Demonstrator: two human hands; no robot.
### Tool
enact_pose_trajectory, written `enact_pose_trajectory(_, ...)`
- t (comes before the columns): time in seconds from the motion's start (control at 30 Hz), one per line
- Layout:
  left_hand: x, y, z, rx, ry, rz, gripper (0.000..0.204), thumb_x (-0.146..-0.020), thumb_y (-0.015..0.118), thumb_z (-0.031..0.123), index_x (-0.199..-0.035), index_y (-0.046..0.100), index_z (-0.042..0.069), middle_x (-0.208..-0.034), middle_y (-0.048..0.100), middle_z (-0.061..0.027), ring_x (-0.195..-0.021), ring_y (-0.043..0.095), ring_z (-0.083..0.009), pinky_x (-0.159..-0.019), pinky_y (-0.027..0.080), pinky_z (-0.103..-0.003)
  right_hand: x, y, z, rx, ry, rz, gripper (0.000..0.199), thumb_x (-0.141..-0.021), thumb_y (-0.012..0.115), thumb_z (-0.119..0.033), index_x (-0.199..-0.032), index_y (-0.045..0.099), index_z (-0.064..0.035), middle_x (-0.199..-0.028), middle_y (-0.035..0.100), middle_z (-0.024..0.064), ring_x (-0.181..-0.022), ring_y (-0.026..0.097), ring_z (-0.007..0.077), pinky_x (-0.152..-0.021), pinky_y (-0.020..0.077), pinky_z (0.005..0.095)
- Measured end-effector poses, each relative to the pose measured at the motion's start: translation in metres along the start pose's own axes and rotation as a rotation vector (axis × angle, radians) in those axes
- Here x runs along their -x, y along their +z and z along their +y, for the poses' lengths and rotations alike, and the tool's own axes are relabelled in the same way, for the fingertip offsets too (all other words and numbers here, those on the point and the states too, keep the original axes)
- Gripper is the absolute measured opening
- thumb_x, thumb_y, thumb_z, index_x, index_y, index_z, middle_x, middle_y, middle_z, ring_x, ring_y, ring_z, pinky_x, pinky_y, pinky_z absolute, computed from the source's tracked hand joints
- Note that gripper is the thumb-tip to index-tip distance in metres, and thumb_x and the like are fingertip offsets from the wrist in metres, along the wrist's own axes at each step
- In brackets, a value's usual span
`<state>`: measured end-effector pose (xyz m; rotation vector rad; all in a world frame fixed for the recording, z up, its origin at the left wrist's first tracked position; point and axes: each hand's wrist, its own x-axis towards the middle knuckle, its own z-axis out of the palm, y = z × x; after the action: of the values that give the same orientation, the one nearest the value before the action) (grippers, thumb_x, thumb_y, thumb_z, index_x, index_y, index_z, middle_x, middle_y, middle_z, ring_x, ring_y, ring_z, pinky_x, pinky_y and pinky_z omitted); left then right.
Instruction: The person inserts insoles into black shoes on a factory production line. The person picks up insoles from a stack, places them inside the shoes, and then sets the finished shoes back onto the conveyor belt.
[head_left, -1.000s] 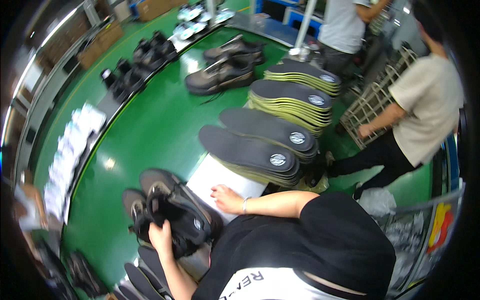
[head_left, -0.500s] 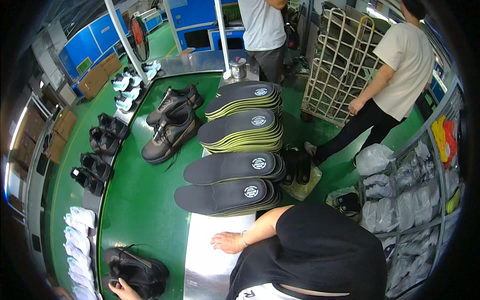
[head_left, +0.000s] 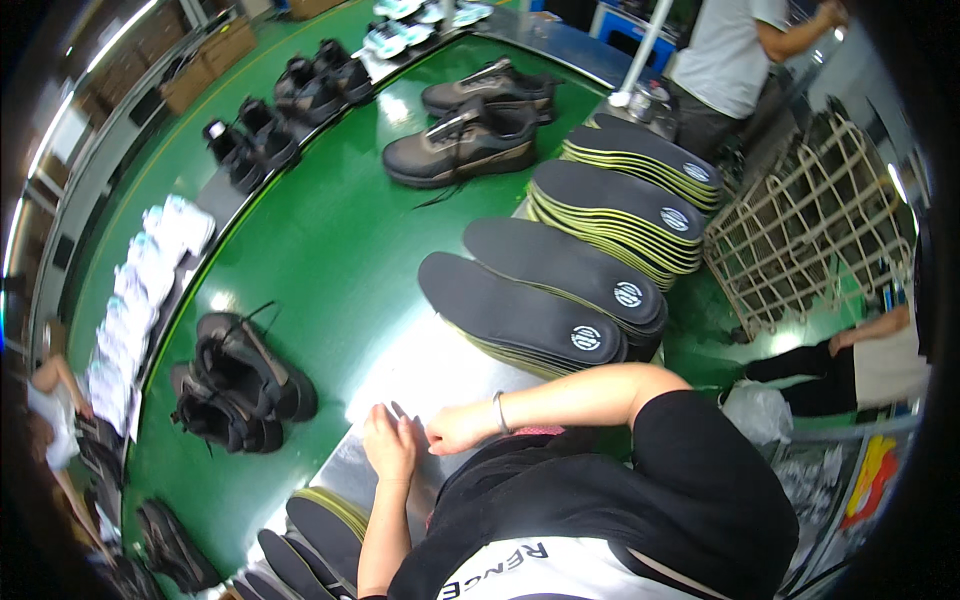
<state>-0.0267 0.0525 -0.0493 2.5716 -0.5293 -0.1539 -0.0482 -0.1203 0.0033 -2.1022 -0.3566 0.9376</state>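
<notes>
**Both hands empty on the steel plate**

Right now my left hand (head_left: 388,445) and right hand (head_left: 452,430) rest side by side on the shiny steel plate (head_left: 420,370) at lower centre of the frame. My fingers are loosely curled and hold nothing. The nearest stack of dark insoles (head_left: 520,312) lies just above the right hand, toward the centre, with three more stacks stepping away to the upper right. A pair of black shoes (head_left: 240,385) sits on the green worktop (head_left: 330,230) at lower left, near my left hand but apart from it.

I think the stacks are the main risk: they are fanned and overlapping, so a sideways pull on the top insole could drag its neighbours off the pile. The loose laces on the black pair could also snag my fingers when I reach left.
</notes>
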Motion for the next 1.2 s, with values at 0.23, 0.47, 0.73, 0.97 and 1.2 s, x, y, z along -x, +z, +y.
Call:
enact_pose_trajectory(0.23, 0.037, 0.021, -0.028, -0.156, 0.102, 0.076, 0.04, -0.077, 0.055, 0.027, -0.11, 0.05, 0.006, -0.121, 0.043, -0.0148, -0.114, 0.04, -0.0278, -0.088, 0.033, -0.041, -0.013, -0.163, 0.006, 0.258, -0.076, 0.445, 0.034, -0.075, 0.053, -0.022, -0.101, 0.053, 0.0009, -0.095, 0.057, 0.0209, -0.087, 0.055, 0.032, -0.076, 0.0429, 0.038)
enact_pose_trajectory(0.47, 0.035, 0.032, -0.031, -0.123, 0.105, 0.144, 0.041, -0.078, 0.053, 0.027, -0.112, 0.046, 0.006, -0.127, 0.039, -0.0125, -0.118, 0.037, -0.0241, -0.09, 0.032, -0.039, 0.03, -0.343, 0.174, 0.819, 0.328, 1.08, 0.046, -0.069, 0.059, -0.021, -0.108, 0.049, 0.0022, -0.103, 0.054, 0.0239, -0.096, 0.051, 0.0358, -0.082, 0.0403, 0.0407)
enact_pose_trajectory(0.73, 0.038, 0.021, -0.026, -0.035, 0.172, 0.144, 0.039, -0.078, 0.051, 0.027, -0.111, 0.047, 0.007, -0.129, 0.038, -0.011, -0.119, 0.035, -0.0229, -0.091, 0.031, -0.037, 0.021, -0.371, 0.26, 0.894, 0.934, 0.654, 0.071, -0.062, 0.069, -0.022, -0.123, 0.037, -0.0031, -0.115, 0.05, 0.0159, -0.11, 0.043, 0.0316, -0.096, 0.0307, 0.0389)
enact_pose_trajectory(0.97, 0.039, 0.028, -0.029, -0.035, 0.175, 0.141, 0.038, -0.08, 0.05, 0.027, -0.112, 0.047, 0.007, -0.13, 0.036, -0.0121, -0.122, 0.031, -0.0236, -0.092, 0.029, -0.038, 0.016, -0.386, 0.217, 0.961, 0.795, 0.685, 0.043, -0.07, 0.064, -0.031, -0.105, 0.051, -0.0095, -0.107, 0.056, 0.0087, -0.1, 0.051, 0.0321, -0.091, 0.0293, 0.0525)
enact_pose_trajectory(1.2, 0.039, 0.03, -0.032, -0.043, 0.201, 0.148, 0.038, -0.078, 0.052, 0.026, -0.111, 0.047, 0.007, -0.129, 0.037, -0.0122, -0.122, 0.031, -0.0242, -0.092, 0.029, -0.038, -0.006, -0.411, 0.106, 0.721, 0.008, 0.935, 0.035, -0.081, 0.055, -0.028, -0.073, 0.043, 0.0038, -0.061, 0.043, 0.0121, -0.057, 0.04, 0.0202, -0.057, 0.0362, 0.0341)
